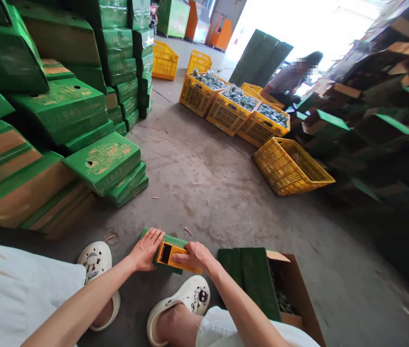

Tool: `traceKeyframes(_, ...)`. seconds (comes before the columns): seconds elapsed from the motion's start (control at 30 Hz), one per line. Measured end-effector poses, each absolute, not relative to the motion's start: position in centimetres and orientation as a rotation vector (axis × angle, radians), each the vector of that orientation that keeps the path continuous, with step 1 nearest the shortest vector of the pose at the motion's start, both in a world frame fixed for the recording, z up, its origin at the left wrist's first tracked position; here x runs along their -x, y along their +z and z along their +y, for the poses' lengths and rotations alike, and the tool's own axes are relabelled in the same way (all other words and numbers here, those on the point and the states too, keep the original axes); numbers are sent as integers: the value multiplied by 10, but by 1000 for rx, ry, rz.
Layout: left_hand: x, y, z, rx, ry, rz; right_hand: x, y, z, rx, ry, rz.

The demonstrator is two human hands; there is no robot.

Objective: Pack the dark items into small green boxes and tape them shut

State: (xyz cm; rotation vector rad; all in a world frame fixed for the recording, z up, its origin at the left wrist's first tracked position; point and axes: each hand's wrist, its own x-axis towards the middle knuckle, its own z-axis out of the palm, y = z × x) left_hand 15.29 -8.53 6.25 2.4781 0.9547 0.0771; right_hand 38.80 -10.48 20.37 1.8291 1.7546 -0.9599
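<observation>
A small green carton is on or just above the floor between my feet. My left hand grips its left end, with the fingers over the upper edge. In my right hand is an orange box-shaped tool with a dark rectangular window. The fingers close round its right end, and it lies against the carton's face. What the tool is exactly, I cannot make out. To the right of my right hand stands an open green carton with its flaps out and dark contents inside.
Stacked green cartons line the left, with a low pile nearest me. Yellow crates full of shiny small packets stand ahead, beside a tilted yellow crate. A person crouches behind them. More cartons pile up at right.
</observation>
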Motion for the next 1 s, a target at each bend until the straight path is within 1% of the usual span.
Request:
traceKeyframes(0.23, -123, 64, -104, -2474, 100, 1017, -356, 206, -101, -1750, -909, 1791)
traceKeyframes(0.33, -122, 63, -105, -2485, 106, 1018, -371, 214, -107, -1742, -962, 1763)
traceKeyframes(0.53, -121, 61, -104, -2498, 110, 993, -422, 223, -127, -1785, -837, 1591)
traceKeyframes(0.7, -118, 62, -103, -2519, 76, 997, -422, 219, -132, -1845, -829, 1588)
traceKeyframes(0.87, -148, 62, -115, -2539, -82, 1107, -414, 221, -130, -1845, -805, 1559)
traceKeyframes(1.0, -197, 56, -132, -2538, -105, 1023, -412, 225, -131, -1867, -779, 1545)
